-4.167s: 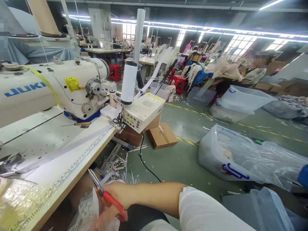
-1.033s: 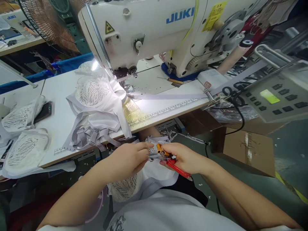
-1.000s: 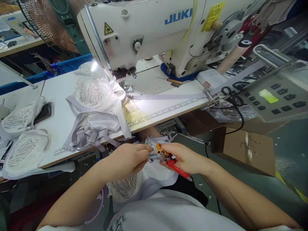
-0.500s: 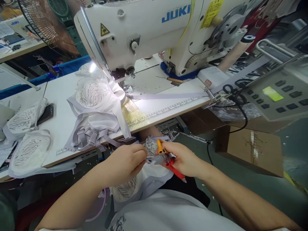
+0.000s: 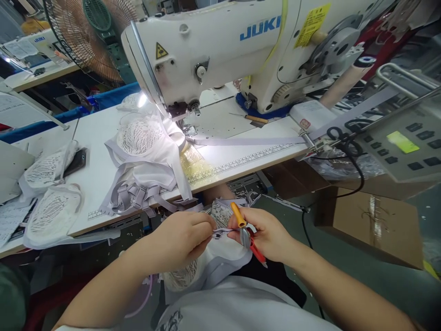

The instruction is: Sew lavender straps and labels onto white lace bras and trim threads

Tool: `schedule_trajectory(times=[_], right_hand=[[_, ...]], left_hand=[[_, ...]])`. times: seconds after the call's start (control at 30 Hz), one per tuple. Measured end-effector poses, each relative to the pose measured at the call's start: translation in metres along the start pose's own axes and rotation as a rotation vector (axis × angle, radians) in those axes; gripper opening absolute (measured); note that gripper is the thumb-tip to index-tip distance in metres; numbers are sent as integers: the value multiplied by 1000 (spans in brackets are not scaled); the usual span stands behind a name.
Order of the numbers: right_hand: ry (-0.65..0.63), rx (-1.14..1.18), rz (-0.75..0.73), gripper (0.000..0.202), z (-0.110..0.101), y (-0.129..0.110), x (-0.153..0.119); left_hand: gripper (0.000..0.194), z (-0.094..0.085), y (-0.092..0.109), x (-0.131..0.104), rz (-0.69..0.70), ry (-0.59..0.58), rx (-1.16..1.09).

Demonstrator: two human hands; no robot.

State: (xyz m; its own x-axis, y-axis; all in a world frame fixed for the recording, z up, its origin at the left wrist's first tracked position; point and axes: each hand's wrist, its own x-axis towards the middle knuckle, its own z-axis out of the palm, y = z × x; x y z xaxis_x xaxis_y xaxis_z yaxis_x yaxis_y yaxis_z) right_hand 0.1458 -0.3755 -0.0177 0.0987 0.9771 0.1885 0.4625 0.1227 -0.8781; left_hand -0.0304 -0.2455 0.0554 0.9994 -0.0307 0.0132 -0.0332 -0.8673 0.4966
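Over the lap lies a white lace garment [image 5: 223, 250] with lilac edging. My left hand [image 5: 189, 234] is closed on its narrow lilac edge, fingers pinched together. My right hand [image 5: 265, 232] holds scissors [image 5: 245, 235] with one orange and one red handle in the palm, while its thumb and forefinger pinch the same lilac edge a short way to the right. A thin stretch of that edge spans the gap between the hands. More lace garments [image 5: 148, 151] are piled on the sewing table [image 5: 241, 158], under the machine's lamp.
The white sewing machine [image 5: 213, 50] stands behind the hands. A control panel [image 5: 403, 138] juts in at right, above a cardboard box [image 5: 375, 225]. Other lace cups [image 5: 53, 211] and a phone [image 5: 76, 162] lie at left. A fan [image 5: 93, 37] stands behind.
The scissors have turned in my right hand, their blades now away from the lilac edge. My right thumb and forefinger have come onto that edge. The whole view has shifted slightly.
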Motion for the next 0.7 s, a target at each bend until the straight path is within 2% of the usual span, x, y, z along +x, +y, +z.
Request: schedule_trajectory(times=[0.13,0.17,0.23,0.3,0.47,0.63,0.7], right_hand=[[13,26,-100,10,1,0,0],[18,40,-126,10,1,-1,0],[27,71,-175,12,1,-1,0],[28,92,-222,13,2,-1,0],[-6,111,-249,16,4,1,-1],[-15,127,-249,16,6,1,1],[-3,116,-269,14,6,-1,2]], left_hand=[[9,4,5,-3,-65,53,64],[17,6,6,-3,-98,76,81],[45,11,8,-1,-151,115,102],[55,18,8,2,-154,115,101],[22,27,5,9,-143,81,31],[9,29,3,7,-120,123,8],[9,29,2,7,-89,164,29]])
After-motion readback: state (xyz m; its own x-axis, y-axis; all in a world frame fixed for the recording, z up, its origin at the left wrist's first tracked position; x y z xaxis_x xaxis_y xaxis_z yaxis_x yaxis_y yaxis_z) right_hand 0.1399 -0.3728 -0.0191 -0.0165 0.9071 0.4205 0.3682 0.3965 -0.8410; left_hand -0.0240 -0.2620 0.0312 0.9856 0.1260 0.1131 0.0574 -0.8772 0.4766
